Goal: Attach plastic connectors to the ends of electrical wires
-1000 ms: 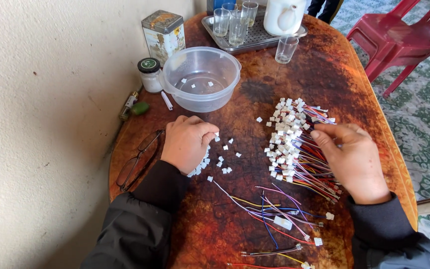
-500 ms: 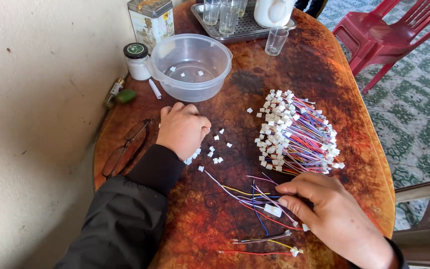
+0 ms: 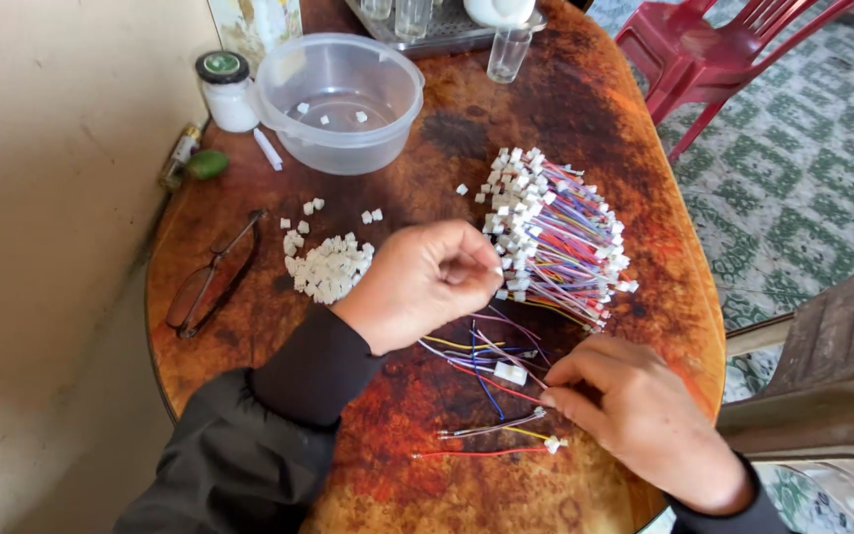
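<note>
Head view: table [image 3: 585,109] seen from above.
Left hand [image 3: 422,282]: fingers pinched shut, apparently on a small white connector, raised beside the finished wire bundle [image 3: 555,237].
Right hand [image 3: 644,415]: fingertips closed on loose coloured wires [image 3: 491,356], pressed flat for picking.
Loose connector pile [image 3: 328,267]: kept near the left hand, within reach.
Bowl [image 3: 340,99]: few connectors inside.

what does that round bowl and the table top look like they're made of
The bowl looks like thin translucent plastic: the small white pieces inside show through its frosted wall. The table top appears glossy and mottled orange-brown, perhaps lacquered wood or laminate; the frame cannot settle which.
</note>
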